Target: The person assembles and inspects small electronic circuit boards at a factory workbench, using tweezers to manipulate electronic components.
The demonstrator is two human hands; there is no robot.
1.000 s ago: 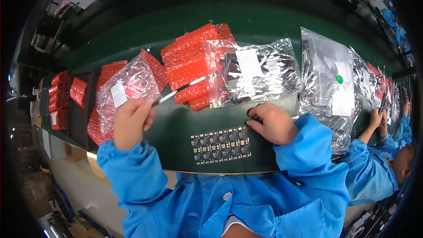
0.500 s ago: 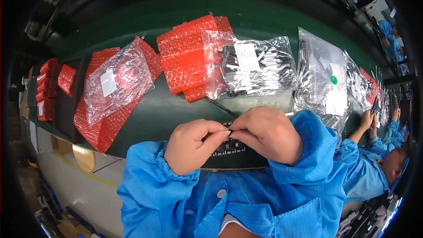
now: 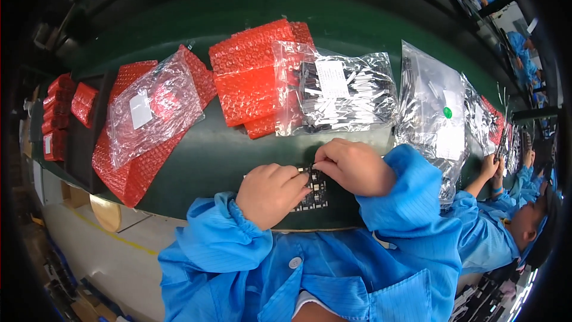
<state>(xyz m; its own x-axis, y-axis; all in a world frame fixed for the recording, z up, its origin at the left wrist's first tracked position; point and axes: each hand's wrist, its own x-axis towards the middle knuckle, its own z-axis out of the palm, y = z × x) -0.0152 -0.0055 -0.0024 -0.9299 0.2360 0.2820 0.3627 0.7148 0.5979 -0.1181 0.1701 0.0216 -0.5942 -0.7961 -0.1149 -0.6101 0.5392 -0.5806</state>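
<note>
A dark circuit board panel (image 3: 319, 195) with rows of small pale parts lies on the green bench in front of me. My left hand (image 3: 269, 195) is closed over its left side, fingers curled and thumb along the board, hiding much of it. At the board's far edge, my right hand (image 3: 356, 168) pinches thumb and forefinger together; a tiny dark bit shows at the fingertips, too small to name. Just beyond my hands lies a clear bag (image 3: 288, 118) of black pieces with white strips and a white label.
Red bubble wrap (image 3: 244, 80) lies behind the bag, with more red wrap (image 3: 146, 170) under a clear bag (image 3: 122, 134) leftward. A dark tray (image 3: 83, 155) and red wrapped bundles (image 3: 55, 120) sit far left. Another clear bag (image 3: 424, 77) lies right, near a co-worker in blue (image 3: 485, 226).
My hands, fingertips together before, have drawn apart. The left has come down over the board; the right stays at its far edge. A thin dark strand beyond them is out of sight.
</note>
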